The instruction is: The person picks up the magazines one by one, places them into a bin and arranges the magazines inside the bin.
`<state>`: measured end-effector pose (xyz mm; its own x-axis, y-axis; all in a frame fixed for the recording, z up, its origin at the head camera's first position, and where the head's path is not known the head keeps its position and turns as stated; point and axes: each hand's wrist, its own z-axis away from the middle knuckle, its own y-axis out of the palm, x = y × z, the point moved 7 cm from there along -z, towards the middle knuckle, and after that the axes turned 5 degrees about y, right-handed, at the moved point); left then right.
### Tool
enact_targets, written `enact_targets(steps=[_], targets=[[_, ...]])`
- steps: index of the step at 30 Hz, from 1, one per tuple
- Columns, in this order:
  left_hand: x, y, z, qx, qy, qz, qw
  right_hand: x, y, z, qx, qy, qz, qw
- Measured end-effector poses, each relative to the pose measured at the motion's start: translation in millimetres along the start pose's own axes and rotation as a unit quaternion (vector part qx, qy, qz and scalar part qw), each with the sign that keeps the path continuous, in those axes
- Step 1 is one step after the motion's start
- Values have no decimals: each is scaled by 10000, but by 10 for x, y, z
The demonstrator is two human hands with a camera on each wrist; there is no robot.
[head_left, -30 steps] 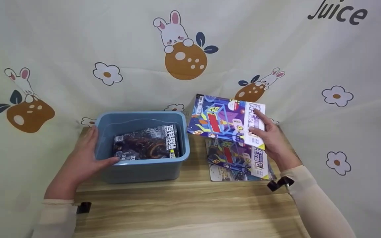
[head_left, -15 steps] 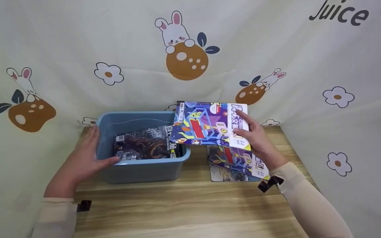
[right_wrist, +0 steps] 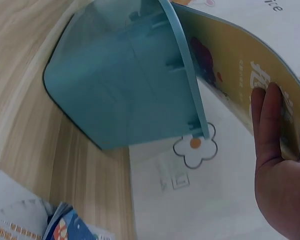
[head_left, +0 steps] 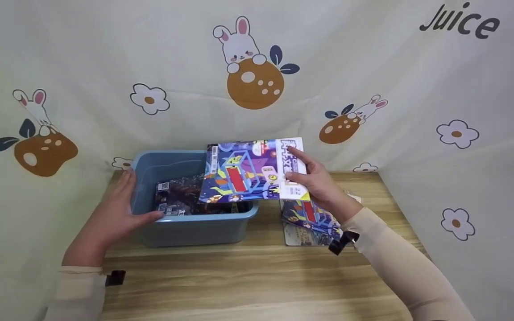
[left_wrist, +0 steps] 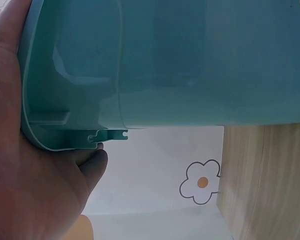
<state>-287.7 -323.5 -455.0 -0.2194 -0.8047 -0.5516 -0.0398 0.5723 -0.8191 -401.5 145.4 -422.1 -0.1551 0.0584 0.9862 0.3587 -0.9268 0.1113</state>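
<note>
From the head we look forward and down over the bin (head_left: 194, 232) and table (head_left: 257, 276); from the left wrist, sideways, close against the bin; from the right, farther back, sharing the magazine (head_left: 243, 174) with the head view.

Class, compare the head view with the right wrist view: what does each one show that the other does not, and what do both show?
Only the head view shows the left hand at the rim of the bin, the dark magazine inside, and the purple-and-blue cover of the held magazine.

Only the right wrist view shows the held magazine's yellowish underside, with fingers against it.

Both show the bin, the right hand, the held magazine, the table and the flowered backdrop.
</note>
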Motion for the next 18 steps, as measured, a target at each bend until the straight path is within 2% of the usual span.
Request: enact_targets(steps=[8,18], targets=[[7,38,-5,41,-237,-9,9997,-12,395,-139,331,-25,-48,9994],[18,51,-13,88,-294,-44,9995,-106,765,-313,377,-31,35,9993]])
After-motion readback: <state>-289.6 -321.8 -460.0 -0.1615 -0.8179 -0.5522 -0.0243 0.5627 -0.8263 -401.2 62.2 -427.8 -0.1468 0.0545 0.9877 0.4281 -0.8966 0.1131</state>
